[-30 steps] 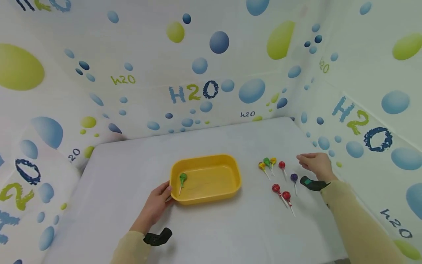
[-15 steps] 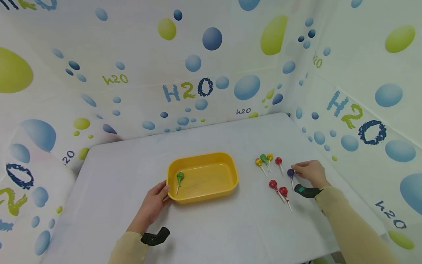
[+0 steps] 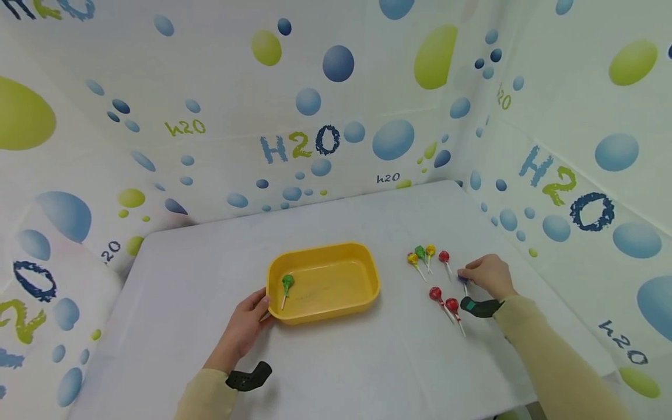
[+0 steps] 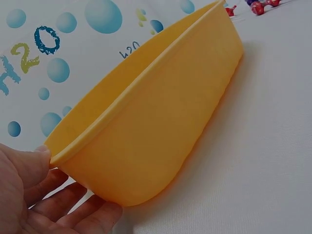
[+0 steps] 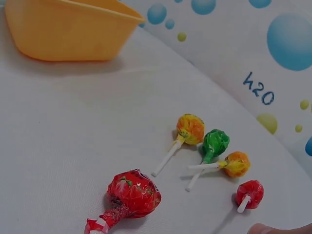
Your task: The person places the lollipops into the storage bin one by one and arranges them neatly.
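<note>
My left hand [image 3: 245, 326] grips the left end of a yellow plastic tray [image 3: 325, 314]; in the left wrist view the thumb lies over the rim and the fingers are against the outer wall. A green lollipop [image 3: 287, 281] lies inside the tray at its left. Over on the right, my right hand [image 3: 490, 276] pinches the head of a purple lollipop [image 3: 462, 280], which the fingertips partly cover. Just one fingertip [image 5: 261, 228] of that hand enters the right wrist view, and the purple lollipop is not seen there.
Several lollipops lie on the white table [image 3: 367, 361] right of the tray: a red one [image 3: 444, 256], two red ones [image 3: 435, 293] nearer me, and a cluster with a green one [image 5: 216, 141] between two yellow ones [image 5: 190, 129]. Patterned sheets [image 3: 336, 87] enclose the table.
My right hand has come down and left onto the purple lollipop, its fingertips now covering most of the head. The left hand keeps its hold on the tray. The view has shifted slightly.
</note>
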